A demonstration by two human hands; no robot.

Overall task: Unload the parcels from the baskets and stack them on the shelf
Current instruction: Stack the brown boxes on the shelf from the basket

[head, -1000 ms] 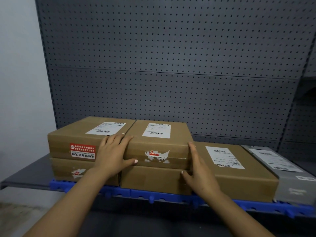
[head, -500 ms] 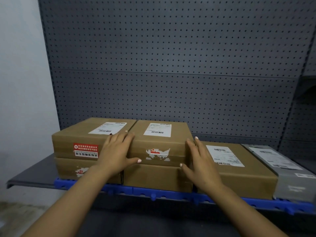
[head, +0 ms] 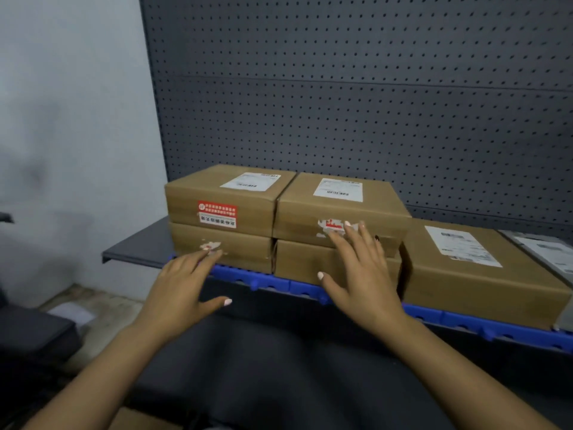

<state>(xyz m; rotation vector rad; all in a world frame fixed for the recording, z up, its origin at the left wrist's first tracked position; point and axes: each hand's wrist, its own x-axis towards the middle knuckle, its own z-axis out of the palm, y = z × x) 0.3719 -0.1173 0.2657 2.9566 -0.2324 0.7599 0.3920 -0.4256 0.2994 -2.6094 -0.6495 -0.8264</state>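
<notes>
- Dark pegboard (head: pixel 372 103) backs a grey shelf (head: pixel 136 246) with a blue front strip (head: pixel 273 282), beside a pale wall.
- Four brown parcels sit on it two-high: upper left parcel (head: pixel 223 200), upper right parcel (head: pixel 341 206), lower left parcel (head: pixel 235 249), lower right parcel (head: pixel 297 262).
- A lone brown parcel (head: pixel 477 274) lies just right of them.
- Left hand (head: pixel 183 290) and right hand (head: pixel 362 274) both show straight, spread fingers, gripping nothing; contact with the boxes is unclear.
- Stiff taped cardboard likely handles rigidly, moderately light; best held by opposite side faces.

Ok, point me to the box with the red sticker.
The red-sticker box sits top left on the shelf, stacked on another box, above the left hand.
</notes>
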